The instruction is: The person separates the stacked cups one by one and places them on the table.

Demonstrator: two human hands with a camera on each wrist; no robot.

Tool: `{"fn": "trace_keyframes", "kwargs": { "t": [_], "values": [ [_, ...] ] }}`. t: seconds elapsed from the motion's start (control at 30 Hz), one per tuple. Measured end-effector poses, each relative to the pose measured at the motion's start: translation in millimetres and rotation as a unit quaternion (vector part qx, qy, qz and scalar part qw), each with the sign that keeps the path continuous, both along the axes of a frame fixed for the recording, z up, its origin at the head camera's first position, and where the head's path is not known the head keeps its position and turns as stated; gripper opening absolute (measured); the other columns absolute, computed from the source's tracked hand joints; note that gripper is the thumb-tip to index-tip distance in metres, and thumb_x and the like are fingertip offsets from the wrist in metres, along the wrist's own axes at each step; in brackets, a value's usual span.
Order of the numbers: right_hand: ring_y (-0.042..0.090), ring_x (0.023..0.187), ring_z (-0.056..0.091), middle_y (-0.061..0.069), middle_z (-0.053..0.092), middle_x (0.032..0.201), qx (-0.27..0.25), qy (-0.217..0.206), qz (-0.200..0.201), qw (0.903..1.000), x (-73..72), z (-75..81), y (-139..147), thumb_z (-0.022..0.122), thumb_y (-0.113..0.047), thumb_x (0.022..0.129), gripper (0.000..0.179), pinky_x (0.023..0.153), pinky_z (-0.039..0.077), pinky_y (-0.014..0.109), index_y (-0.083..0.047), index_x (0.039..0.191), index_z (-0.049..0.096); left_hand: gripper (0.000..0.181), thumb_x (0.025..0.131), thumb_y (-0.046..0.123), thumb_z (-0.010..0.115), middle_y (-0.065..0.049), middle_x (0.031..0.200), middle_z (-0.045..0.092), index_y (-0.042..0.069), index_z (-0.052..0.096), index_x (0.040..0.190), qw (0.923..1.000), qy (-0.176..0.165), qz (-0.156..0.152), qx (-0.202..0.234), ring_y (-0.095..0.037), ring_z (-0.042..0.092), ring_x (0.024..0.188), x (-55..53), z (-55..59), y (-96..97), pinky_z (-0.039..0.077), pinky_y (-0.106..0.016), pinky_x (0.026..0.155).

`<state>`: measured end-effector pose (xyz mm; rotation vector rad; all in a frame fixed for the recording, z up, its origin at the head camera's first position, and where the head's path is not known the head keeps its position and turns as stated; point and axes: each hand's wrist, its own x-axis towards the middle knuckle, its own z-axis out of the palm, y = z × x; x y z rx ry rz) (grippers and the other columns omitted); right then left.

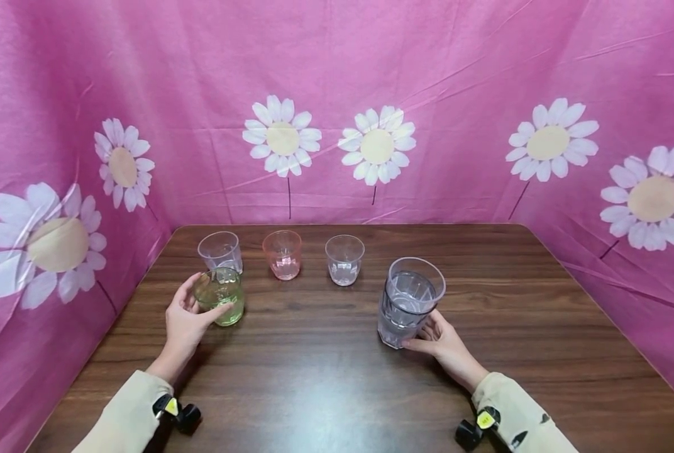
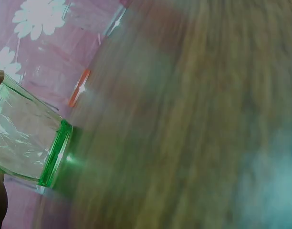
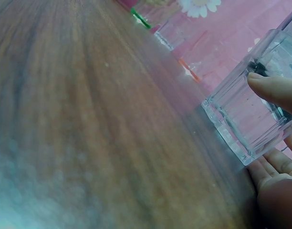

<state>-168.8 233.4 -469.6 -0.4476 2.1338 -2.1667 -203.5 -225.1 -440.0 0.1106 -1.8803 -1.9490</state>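
My left hand (image 1: 185,324) holds a green transparent glass (image 1: 227,301), thumb on the near right side and fingers on the left. In the left wrist view the green glass (image 2: 29,136) has its thick base close to the tabletop. Behind it, partly covered, is a clear glass (image 1: 219,246). At the right, my right hand (image 1: 447,346) grips a stack of nested glasses (image 1: 396,327), clear with a dark rim partway up. In the right wrist view the thumb lies across the stack's side (image 3: 241,112), and other fingers reach beneath and behind it.
A pink glass (image 1: 283,259) and another clear glass (image 1: 345,264) stand upright in a row toward the back of the brown wooden table (image 1: 314,377). A pink cloth with white daisies (image 1: 325,56) hangs around the back and sides of the table.
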Motion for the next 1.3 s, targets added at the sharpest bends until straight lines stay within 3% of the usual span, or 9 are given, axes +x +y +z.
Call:
{"fn": "trace_keyframes", "kwargs": {
  "t": [0.27, 0.57, 0.73, 0.87, 1.03, 1.13, 1.3],
  "values": [
    [0.001, 0.124, 0.052, -0.009, 0.06, 0.131, -0.002, 0.003, 0.004, 1.0, -0.2, -1.7, 0, 0.073, 0.011, 0.08, 0.08, 0.103, 0.042, 0.016, 0.012, 0.146, 0.028, 0.084, 0.066, -0.029, 0.072, -0.004, 0.131, 0.055, 0.003, 0.047, 0.14, 0.9998, -0.013, -0.002, 0.018, -0.009, 0.055, 0.117, 3.1, 0.2, -4.2, 0.045, -0.014, 0.101],
    [0.002, 0.123, 0.053, -0.011, 0.061, 0.13, -0.002, 0.013, 0.009, 0.9999, -1.4, -0.5, 1, 0.073, 0.011, 0.08, 0.08, 0.102, 0.044, 0.017, 0.012, 0.146, 0.027, 0.087, 0.069, -0.026, 0.072, -0.019, 0.144, 0.046, -0.003, 0.038, 0.146, 0.9998, -0.02, -0.008, -0.005, -0.015, 0.049, 0.129, 0.9, -0.2, -3.1, 0.04, -0.018, 0.108],
    [0.002, 0.124, 0.053, -0.011, 0.061, 0.131, 0.004, 0.001, 0.003, 1.0, -1.6, -1.1, 4, 0.075, 0.009, 0.079, 0.08, 0.103, 0.044, 0.017, 0.007, 0.146, 0.032, 0.092, 0.069, -0.025, 0.073, -0.02, 0.149, 0.041, -0.005, 0.031, 0.149, 0.9997, -0.02, -0.015, -0.006, -0.021, 0.041, 0.138, 0.2, 1.9, -1.7, 0.035, -0.02, 0.113],
    [0.002, 0.124, 0.053, -0.009, 0.06, 0.131, 0.007, -0.001, -0.001, 1.0, -1.1, -1.9, 5, 0.076, 0.007, 0.079, 0.079, 0.103, 0.044, 0.017, 0.005, 0.146, 0.033, 0.092, 0.069, -0.023, 0.075, -0.018, 0.152, 0.038, -0.007, 0.031, 0.149, 0.9995, 0.004, -0.003, -0.032, -0.026, 0.034, 0.142, -3.1, 7.6, 0.3, 0.028, -0.022, 0.117],
    [0.002, 0.124, 0.053, -0.01, 0.06, 0.131, 0.004, -0.004, -0.001, 1.0, -1.4, -3.1, 4, 0.076, 0.007, 0.079, 0.078, 0.103, 0.043, 0.017, 0.003, 0.146, 0.034, 0.091, 0.068, -0.019, 0.078, -0.019, 0.148, 0.041, -0.007, 0.035, 0.147, 0.9937, 0.058, 0.022, -0.094, -0.026, 0.033, 0.143, -8.5, 23.1, 2.9, 0.023, -0.029, 0.121],
    [0.002, 0.124, 0.053, -0.009, 0.06, 0.131, 0.007, -0.007, -0.004, 0.9999, -1.4, -3.0, 3, 0.075, 0.008, 0.079, 0.079, 0.103, 0.043, 0.017, 0.004, 0.146, 0.034, 0.091, 0.067, -0.022, 0.077, -0.019, 0.145, 0.041, -0.008, 0.036, 0.146, 0.9907, 0.095, 0.023, -0.095, -0.024, 0.032, 0.143, -12.1, 35.7, 6.4, 0.021, -0.03, 0.122],
    [0.002, 0.123, 0.053, -0.005, 0.06, 0.132, 0.009, 0.0, -0.003, 1.0, -1.0, -1.8, 2, 0.074, 0.009, 0.08, 0.079, 0.103, 0.043, 0.017, 0.009, 0.145, 0.031, 0.089, 0.067, -0.027, 0.071, -0.013, 0.143, 0.045, -0.01, 0.035, 0.146, 0.9902, 0.133, 0.002, -0.043, -0.022, 0.034, 0.142, -15.3, 57.4, 18.8, 0.022, -0.024, 0.12]
  ]
}}
